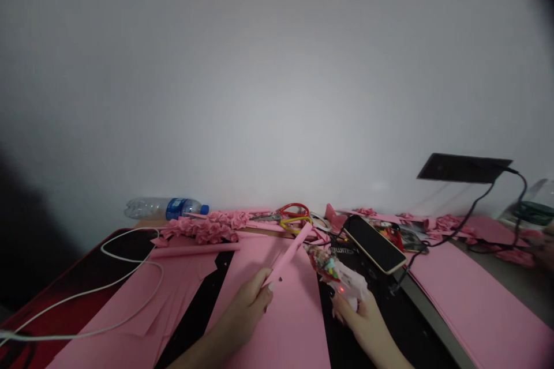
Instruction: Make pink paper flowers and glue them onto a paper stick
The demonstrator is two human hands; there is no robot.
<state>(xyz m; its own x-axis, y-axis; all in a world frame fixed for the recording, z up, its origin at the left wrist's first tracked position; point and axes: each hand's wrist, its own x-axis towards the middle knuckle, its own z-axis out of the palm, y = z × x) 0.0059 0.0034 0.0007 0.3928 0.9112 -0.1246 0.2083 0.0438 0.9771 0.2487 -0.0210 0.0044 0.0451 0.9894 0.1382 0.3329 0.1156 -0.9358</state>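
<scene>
My left hand point(253, 302) is closed around the lower end of a rolled pink paper tube point(291, 255), which slants up and to the right over a pink paper sheet point(277, 334). My right hand point(357, 314) grips a white glue gun point(352, 283) with a small red light glowing on it. Colourful, crinkled wrapping covers the gun's front end, so its nozzle cannot be made out. The gun is just right of the tube, apart from it. Behind the tube lie red-handled scissors point(294, 206) and yellow-handled scissors point(296, 225).
Pink paper flowers point(212, 228) and a plastic bottle point(167, 207) lie at the back left. A white cable point(86, 288) loops over pink strips. Right of the gun are a phone point(375, 244), dark cables and stacked pink sheets point(476, 300). Another person's blurred hand point(546, 248) shows at the right edge.
</scene>
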